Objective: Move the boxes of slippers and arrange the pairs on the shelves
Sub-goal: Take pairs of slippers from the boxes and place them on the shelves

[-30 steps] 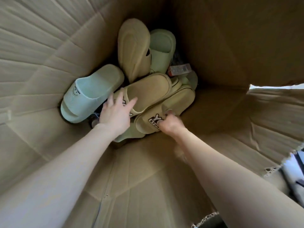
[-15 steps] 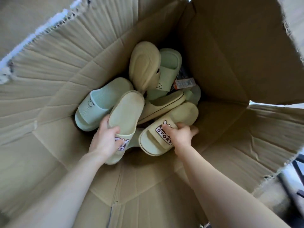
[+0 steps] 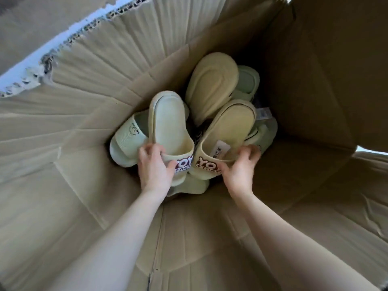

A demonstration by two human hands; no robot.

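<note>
Both my arms reach down into a deep cardboard box. My left hand grips the strap of a pale yellow slipper, held sole-side in with its heel pointing away. My right hand grips the strap of the matching yellow slipper, which carries a white label on its footbed. Both straps show a dark red printed logo. The two slippers are side by side, lifted above the pile.
More slippers lie at the box bottom: a mint green one left of my left hand, an upturned yellow one, green ones behind and beneath. Box walls rise on all sides; a torn flap edge is upper left.
Both hands have lifted their yellow slippers off the pile and turned them so the footbeds face up, bringing the pair side by side. The camera has pulled back from the box bottom.
</note>
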